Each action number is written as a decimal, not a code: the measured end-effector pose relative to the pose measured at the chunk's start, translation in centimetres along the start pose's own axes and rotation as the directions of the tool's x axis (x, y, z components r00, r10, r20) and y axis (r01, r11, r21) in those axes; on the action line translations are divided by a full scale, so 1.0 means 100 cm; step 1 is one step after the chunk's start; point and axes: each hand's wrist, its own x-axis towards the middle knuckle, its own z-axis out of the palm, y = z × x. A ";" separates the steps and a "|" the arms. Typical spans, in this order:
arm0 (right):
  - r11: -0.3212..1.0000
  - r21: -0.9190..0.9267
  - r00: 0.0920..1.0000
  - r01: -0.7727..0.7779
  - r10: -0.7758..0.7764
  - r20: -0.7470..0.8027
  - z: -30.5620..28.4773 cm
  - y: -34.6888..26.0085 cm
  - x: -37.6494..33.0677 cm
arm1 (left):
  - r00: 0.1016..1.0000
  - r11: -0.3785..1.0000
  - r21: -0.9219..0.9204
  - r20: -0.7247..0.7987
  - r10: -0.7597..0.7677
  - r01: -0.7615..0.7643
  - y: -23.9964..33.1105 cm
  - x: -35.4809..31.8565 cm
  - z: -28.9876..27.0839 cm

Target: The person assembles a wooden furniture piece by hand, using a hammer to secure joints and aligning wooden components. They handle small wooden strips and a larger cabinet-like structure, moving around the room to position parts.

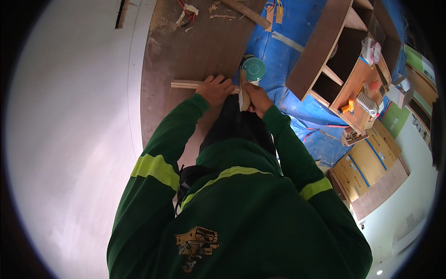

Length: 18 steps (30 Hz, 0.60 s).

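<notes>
My left hand [216,89] is closed over a bundle of thin wooden strips [183,84], which lies across the brown board at the edge nearest me. The strips run from left to right and stick out beyond both sides of the hand. In my right hand [258,98] is a pale tan, flat, elongated piece [244,100], held crosswise at the right end of the strips. It seems to touch them there. Its kind cannot be made out, and part of it is hidden by my fingers.
A brown board [186,56] carries sawdust, scraps and a long wooden bar [246,13]. Past my right hand stands a round green-topped container [254,69] on blue sheeting [274,56]. Farther right are an open wooden cabinet [320,46], a yellow-orange tool [347,107] and cardboard boxes [364,162].
</notes>
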 end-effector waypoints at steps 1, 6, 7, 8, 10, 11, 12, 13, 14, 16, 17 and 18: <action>1.000 0.022 1.000 -0.013 0.014 -0.018 0.002 -0.001 -0.021 | 1.000 1.000 -0.013 0.007 -0.015 0.015 0.003 0.000 -0.002; 0.998 -0.064 0.999 0.005 -0.008 -0.044 -0.007 0.018 0.026 | 0.999 1.000 -0.014 0.049 -0.009 0.010 0.002 0.002 -0.004; 0.996 -0.089 0.998 -0.016 0.011 -0.055 -0.011 0.022 0.048 | 0.999 1.000 -0.009 0.053 0.009 -0.009 0.001 0.003 -0.004; 0.997 -0.059 0.998 -0.056 0.055 -0.017 -0.011 0.015 0.052 | 0.998 1.000 0.000 0.055 0.017 -0.017 -0.001 0.003 -0.004; 0.999 -0.031 1.000 -0.021 0.021 0.008 -0.002 0.002 0.018 | 1.000 1.000 0.020 0.005 0.023 -0.023 -0.003 0.004 -0.003; 1.000 -0.020 1.000 -0.013 0.014 0.012 0.000 0.000 -0.001 | 0.999 1.000 0.017 -0.021 0.024 -0.023 0.000 0.002 -0.002; 1.000 -0.017 1.000 -0.004 0.004 -0.006 0.001 0.003 -0.010 | 1.000 1.000 0.013 -0.012 0.006 -0.006 0.002 0.003 -0.003; 1.000 -0.015 1.000 0.004 -0.005 -0.025 0.004 0.006 -0.017 | 1.000 1.000 0.009 -0.003 -0.013 0.013 0.002 0.002 -0.005; 1.000 -0.015 0.999 0.012 -0.012 -0.048 0.005 0.009 -0.023 | 1.000 1.000 0.000 0.004 -0.031 0.031 0.006 0.002 -0.006; 0.999 -0.028 1.000 0.016 -0.016 -0.026 0.001 0.015 0.002 | 0.999 0.999 0.032 0.036 -0.017 0.016 0.007 -0.002 -0.001; 0.999 -0.033 0.999 0.033 -0.033 -0.007 -0.004 0.016 0.026 | 0.999 0.998 0.064 0.049 -0.008 0.005 0.004 0.000 0.001; 0.998 -0.059 1.000 -0.024 0.023 -0.012 -0.010 0.022 0.049 | 0.999 0.998 0.068 0.051 0.013 -0.016 0.001 0.006 0.000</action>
